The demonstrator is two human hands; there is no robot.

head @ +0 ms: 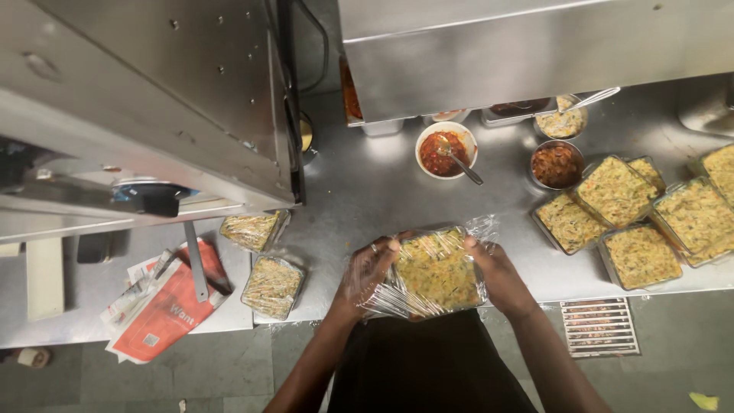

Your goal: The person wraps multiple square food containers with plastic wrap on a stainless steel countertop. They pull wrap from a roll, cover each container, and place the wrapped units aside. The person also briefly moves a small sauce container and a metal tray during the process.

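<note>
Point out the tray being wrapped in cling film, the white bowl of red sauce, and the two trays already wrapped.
Tray being wrapped (pixel 437 271), head view: middle of its film-covered food.
White bowl of red sauce (pixel 444 149), head view: on the sauce.
Wrapped trays (pixel 272 286), head view: middle of the nearer one's top.

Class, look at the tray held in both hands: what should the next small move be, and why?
Probably fold the loose film down flat: the left hand and right hand grip the food tray, and film bunches at its upper right corner.
</note>
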